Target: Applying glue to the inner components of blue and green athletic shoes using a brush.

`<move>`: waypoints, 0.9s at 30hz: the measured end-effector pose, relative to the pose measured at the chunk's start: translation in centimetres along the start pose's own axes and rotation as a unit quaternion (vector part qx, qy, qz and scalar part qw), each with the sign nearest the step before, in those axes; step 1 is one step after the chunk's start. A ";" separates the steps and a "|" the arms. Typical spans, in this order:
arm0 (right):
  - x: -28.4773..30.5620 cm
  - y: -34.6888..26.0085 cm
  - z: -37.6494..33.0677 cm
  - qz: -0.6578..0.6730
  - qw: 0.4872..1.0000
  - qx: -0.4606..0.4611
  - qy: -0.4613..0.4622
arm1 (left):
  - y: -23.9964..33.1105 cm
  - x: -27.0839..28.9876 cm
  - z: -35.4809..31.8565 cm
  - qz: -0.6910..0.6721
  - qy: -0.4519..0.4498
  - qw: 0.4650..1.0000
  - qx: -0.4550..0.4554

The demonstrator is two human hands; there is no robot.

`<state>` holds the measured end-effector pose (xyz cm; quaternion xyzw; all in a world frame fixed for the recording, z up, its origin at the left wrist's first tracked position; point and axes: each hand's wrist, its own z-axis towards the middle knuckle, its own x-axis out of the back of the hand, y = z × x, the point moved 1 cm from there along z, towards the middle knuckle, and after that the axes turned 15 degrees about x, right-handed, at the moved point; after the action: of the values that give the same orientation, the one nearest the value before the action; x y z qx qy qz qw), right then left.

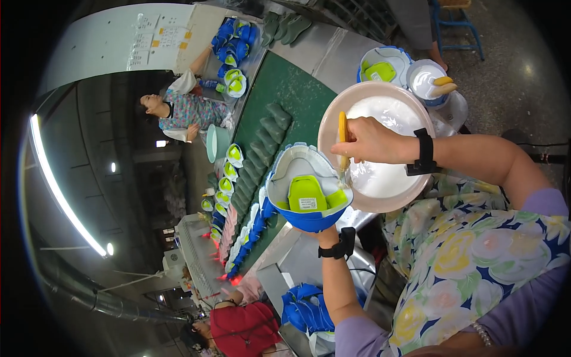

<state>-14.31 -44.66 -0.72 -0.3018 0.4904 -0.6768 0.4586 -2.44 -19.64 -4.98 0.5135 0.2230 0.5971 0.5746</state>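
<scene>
My right hand (375, 140) is closed around a brush with a yellow handle (342, 128). Its bristles are at the edge of a shoe upper (306, 196), blue outside with a pale lining and a lime-green piece with a white label inside. Under that upper, my left hand (324, 235) supports it; its fingers are mostly hidden behind the blue material. Beside the upper and beneath my right hand stands a wide pale-pink basin (331, 113) of white liquid (380, 175).
A green conveyor belt (309, 89) carries rows of dark green sole-shaped pieces (262, 143) and more uppers (235, 156). Near the basin are another upper (380, 65) and a white-liquid tub (423, 77). Blue uppers (306, 309) lie piled nearby. Two co-workers (190, 107) are across and along the belt.
</scene>
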 end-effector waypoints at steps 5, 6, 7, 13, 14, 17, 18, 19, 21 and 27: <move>-0.1 -1.0 -0.7 0.021 0.999 -0.021 -0.039 | 1.7 -0.5 0.9 -0.087 0.032 0.994 -0.058; 0.0 -1.2 -0.8 0.028 0.998 -0.028 -0.051 | 1.9 -0.4 1.8 -0.162 0.035 0.986 -0.031; 0.2 -1.3 -0.9 0.030 0.998 -0.024 -0.050 | 2.3 0.0 2.1 -0.163 0.037 0.984 -0.063; 2.5 -1.6 -0.2 -0.010 0.990 0.136 -0.036 | 1.4 3.8 3.1 -0.192 -0.211 0.828 0.484; 2.7 -1.8 -0.3 -0.021 0.980 0.196 -0.035 | 0.9 3.6 1.9 -0.304 -0.223 0.755 0.536; 2.1 -2.2 -0.7 0.028 0.954 0.289 -0.071 | -0.3 2.2 -0.9 -0.439 -0.327 0.615 0.568; 1.4 -2.4 -0.8 0.056 0.940 0.325 -0.086 | -0.6 1.5 -1.9 -0.481 -0.329 0.596 0.552; 0.7 -2.8 -0.9 0.025 0.919 0.380 -0.097 | -0.7 1.0 -2.7 -0.495 -0.323 0.589 0.551; -1.0 -3.2 -0.5 0.033 0.888 0.445 -0.112 | -0.5 0.2 -3.8 -0.510 -0.314 0.571 0.561; -0.9 -2.0 1.3 -0.111 0.917 0.341 -0.177 | 0.9 -0.3 -4.4 -0.506 -0.290 0.597 0.550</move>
<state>-13.46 -44.17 1.64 -0.2947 0.1042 -0.7851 0.5347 -6.69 -18.67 -5.97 0.6835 0.5547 -0.2059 0.4275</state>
